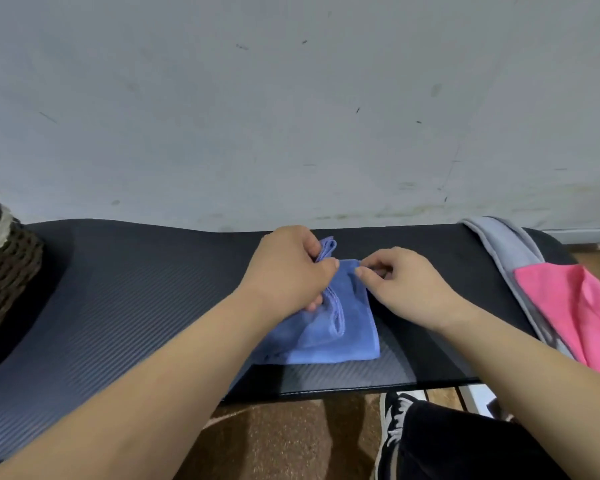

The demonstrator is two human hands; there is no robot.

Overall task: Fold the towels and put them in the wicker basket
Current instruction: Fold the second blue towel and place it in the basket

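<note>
A blue rectangular microfibre towel [340, 334] is laid partly folded on a dark ribbed foam mat [118, 299]. A bunched, hemmed fold of it is gripped by the left hand [288, 271], whose fingers are curled round the cloth. The far edge is pinched between thumb and forefinger of the right hand [406, 285], just beside the left thumb. The remainder of the towel is spread flat on the near side of both sets of fingers. A dark brown woven wicker basket [7, 271] is placed well apart, left of the left-hand fingers. A grey cloth towel [506, 251] and a bright pink cloth towel [568, 306] are heaped right of the right-hand fingers, touching each other.
</note>
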